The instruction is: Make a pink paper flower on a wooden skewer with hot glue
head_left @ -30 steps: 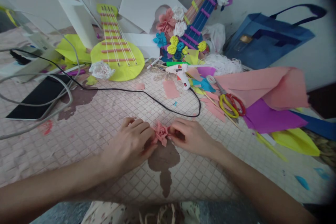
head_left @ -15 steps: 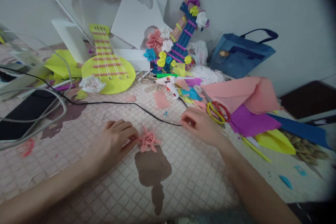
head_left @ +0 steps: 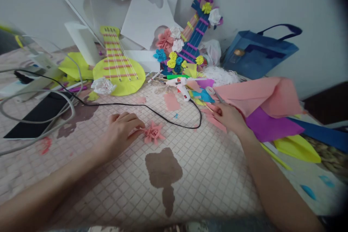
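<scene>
Pinched between the fingertips of my left hand [head_left: 121, 132] is the left edge of a pink paper flower [head_left: 153, 133], which sits low over the tabletop. Over to the right, my right hand [head_left: 230, 116] is closed around the handles of the scissors [head_left: 219, 96]. Those handles are hidden under it; only part of the blades shows, pointing away from me. Pink paper strips [head_left: 217, 124] lie just beside and below these fingers. A white glue gun [head_left: 182, 87] rests farther back, its black cord [head_left: 174, 122] looping between my hands.
Behind stand a yellow paper guitar [head_left: 119, 69] and a blue one [head_left: 194, 40] covered in paper flowers. A blue bag [head_left: 258, 56] leans at the wall. Pink crepe paper [head_left: 261, 96] and purple paper [head_left: 272, 125] lie right. At left are a phone [head_left: 38, 116] and cables.
My right hand has left the black cord and moved right onto the scissors' handles. My left hand keeps its pinch on the flower. The whole view has shifted slightly.
</scene>
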A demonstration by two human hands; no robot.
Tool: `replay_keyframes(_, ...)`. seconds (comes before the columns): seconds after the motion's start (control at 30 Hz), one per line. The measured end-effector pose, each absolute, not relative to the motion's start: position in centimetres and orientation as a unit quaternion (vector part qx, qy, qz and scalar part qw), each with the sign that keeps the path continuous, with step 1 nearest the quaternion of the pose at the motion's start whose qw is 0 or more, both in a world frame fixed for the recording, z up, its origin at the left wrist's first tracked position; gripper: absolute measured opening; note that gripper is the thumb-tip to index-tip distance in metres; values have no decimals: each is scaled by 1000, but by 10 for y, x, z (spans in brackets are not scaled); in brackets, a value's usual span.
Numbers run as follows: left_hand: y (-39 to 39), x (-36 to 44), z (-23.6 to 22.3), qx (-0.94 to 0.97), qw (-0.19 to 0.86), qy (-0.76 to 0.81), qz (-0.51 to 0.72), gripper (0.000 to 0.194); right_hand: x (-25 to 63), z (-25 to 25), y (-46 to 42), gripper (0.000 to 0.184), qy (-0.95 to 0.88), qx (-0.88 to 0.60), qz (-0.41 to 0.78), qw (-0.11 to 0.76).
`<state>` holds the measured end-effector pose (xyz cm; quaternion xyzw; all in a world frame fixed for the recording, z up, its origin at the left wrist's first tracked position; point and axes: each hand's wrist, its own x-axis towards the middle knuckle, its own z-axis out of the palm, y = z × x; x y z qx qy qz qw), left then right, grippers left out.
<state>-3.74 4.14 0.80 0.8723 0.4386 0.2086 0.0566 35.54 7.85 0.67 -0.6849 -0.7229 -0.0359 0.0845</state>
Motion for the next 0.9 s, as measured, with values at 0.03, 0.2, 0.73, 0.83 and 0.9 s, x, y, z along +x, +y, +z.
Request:
replay_keyframes(0.03,42,-38,8,872,59,439,210,5,355,8,77,4,-720,-688,-39,82)
replay_keyframes(0.2,42,-38,10,869,58,438,224,7,360,26,67,11,-714,-692,-48,92)
replay_keyframes(0.73,25,-28,20,868,106,408,263,19,225,19,6,18,-877,-402,106,243)
replay_keyframes(0.83,23,-26,18,869,114,409,255,13,216,13,6,18,-889,-386,103,222)
replay_keyframes(0.9,22,-25,17,871,118,406,251,11,213,9,8,18,-898,-373,91,216)
